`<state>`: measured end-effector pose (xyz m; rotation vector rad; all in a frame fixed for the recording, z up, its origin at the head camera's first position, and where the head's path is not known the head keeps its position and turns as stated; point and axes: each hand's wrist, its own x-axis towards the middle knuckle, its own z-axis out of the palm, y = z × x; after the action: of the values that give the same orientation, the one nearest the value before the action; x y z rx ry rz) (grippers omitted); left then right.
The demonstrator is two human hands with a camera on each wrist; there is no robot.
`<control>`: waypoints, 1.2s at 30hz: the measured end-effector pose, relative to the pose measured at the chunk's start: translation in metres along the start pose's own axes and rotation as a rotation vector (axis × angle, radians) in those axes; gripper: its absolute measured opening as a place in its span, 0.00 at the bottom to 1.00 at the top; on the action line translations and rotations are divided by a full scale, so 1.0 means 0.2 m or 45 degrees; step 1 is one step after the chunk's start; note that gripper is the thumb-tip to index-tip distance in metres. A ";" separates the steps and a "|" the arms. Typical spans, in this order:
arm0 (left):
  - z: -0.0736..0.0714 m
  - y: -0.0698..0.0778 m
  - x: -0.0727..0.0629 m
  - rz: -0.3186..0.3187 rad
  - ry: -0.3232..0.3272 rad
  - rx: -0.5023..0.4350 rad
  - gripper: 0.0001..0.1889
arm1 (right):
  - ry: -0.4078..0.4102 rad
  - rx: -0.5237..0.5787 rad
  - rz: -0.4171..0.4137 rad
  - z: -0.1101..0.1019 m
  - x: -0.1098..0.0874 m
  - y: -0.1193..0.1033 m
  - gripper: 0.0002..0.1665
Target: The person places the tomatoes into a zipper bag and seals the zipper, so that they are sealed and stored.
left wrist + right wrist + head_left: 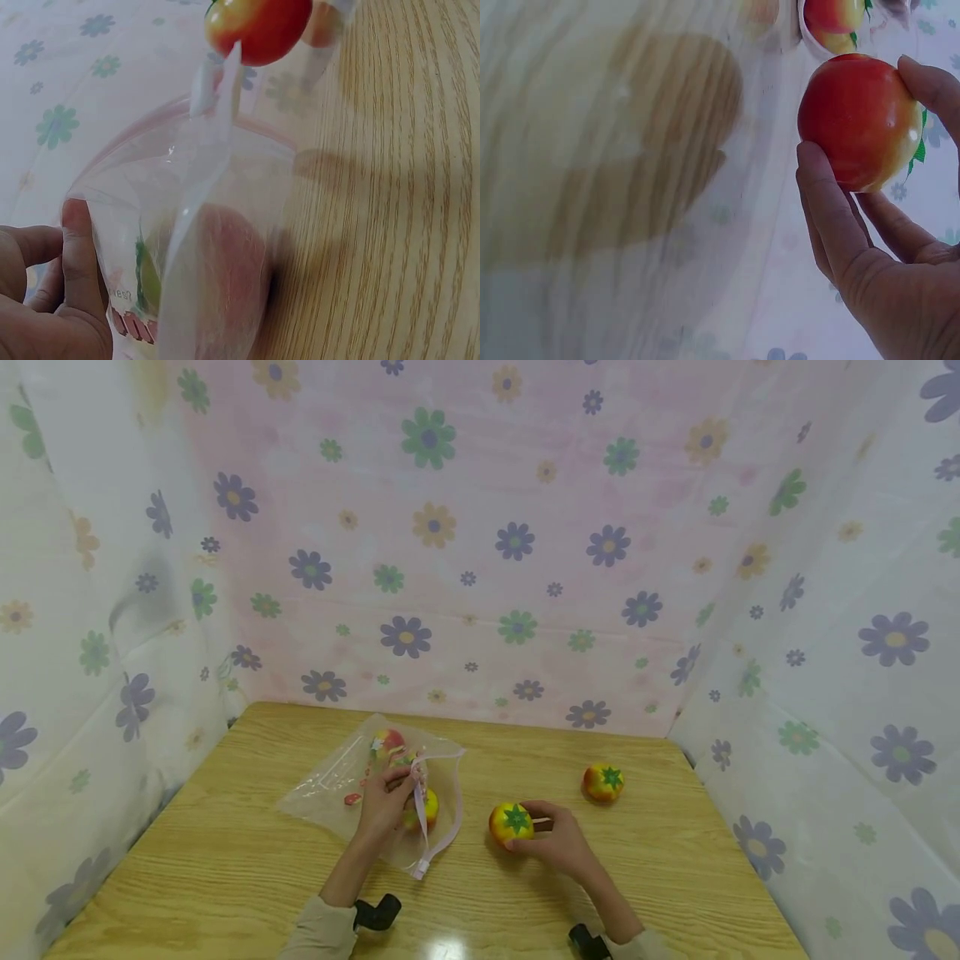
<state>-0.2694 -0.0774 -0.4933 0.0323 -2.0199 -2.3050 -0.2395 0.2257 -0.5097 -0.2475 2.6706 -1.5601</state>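
the right hand (557, 845) has its fingers curled round a red-and-yellow tomato (501, 828), lifted off the wooden table (225, 860) just to the right of a clear bag (326, 789). the left hand (384, 807) pinches that bag near its pink-edged mouth, with a yellowish fruit (431, 808) inside close to the mouth and a redder one (391, 740) farther back. another tomato (602, 783) rests on the table beyond the right hand.
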 end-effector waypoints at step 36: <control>0.03 -0.02 0.02 -0.033 0.010 -0.004 0.14 | -0.297 0.115 -0.261 0.30 0.09 -0.20 0.35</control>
<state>-0.2734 -0.0704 -0.4971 0.0670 -2.0242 -2.3195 -0.2448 0.1519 -0.5040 -0.6734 2.4546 -1.5858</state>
